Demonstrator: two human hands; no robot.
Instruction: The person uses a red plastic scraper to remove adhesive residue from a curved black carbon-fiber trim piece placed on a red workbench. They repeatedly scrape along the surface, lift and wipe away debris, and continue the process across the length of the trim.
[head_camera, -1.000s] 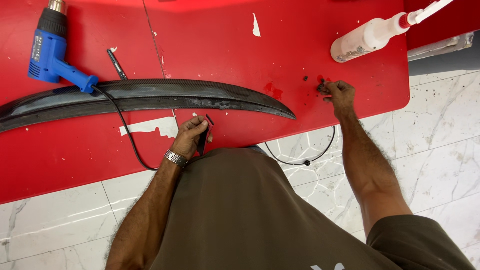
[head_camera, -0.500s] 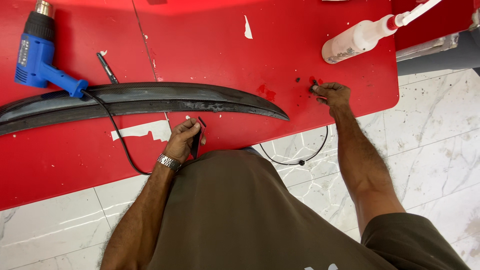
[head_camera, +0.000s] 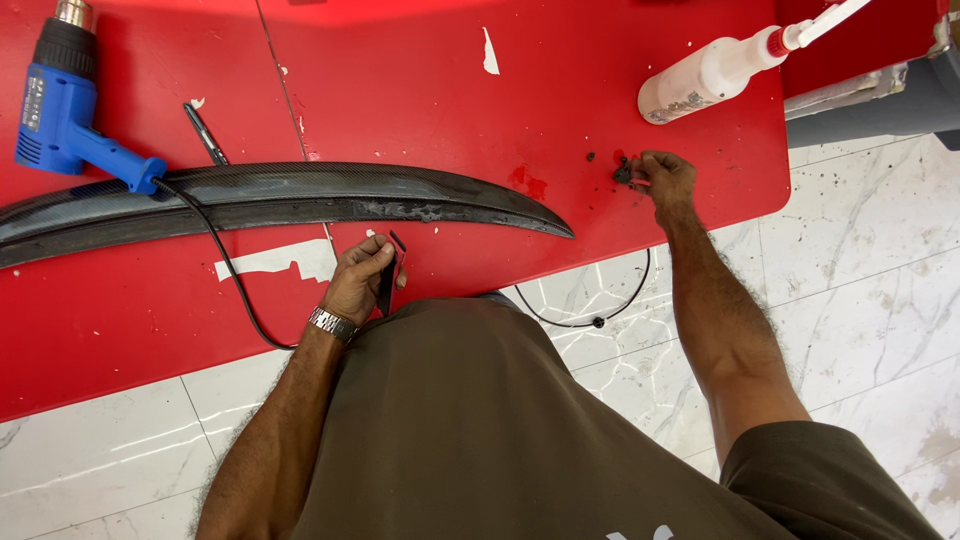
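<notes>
A long curved black carbon-fibre strip (head_camera: 300, 195) lies across the red table (head_camera: 420, 90). Just below its middle, my left hand (head_camera: 362, 278), with a metal watch on the wrist, grips a thin dark flat tool (head_camera: 388, 280) at the table's near edge. My right hand (head_camera: 665, 180) rests near the table's right corner, its fingertips pinched on a small dark clump of residue (head_camera: 624, 174). A few dark crumbs lie beside it.
A blue heat gun (head_camera: 62, 105) lies at the far left, its black cable (head_camera: 235, 285) running over the strip and off the table edge. A white squeeze bottle with red nozzle (head_camera: 715, 72) lies at the far right. A dark pen-like tool (head_camera: 205, 133) lies near the strip. White marble floor lies below.
The view has shifted slightly. My right hand has stayed at the dark clump near the corner, and my left hand still holds the flat tool below the strip.
</notes>
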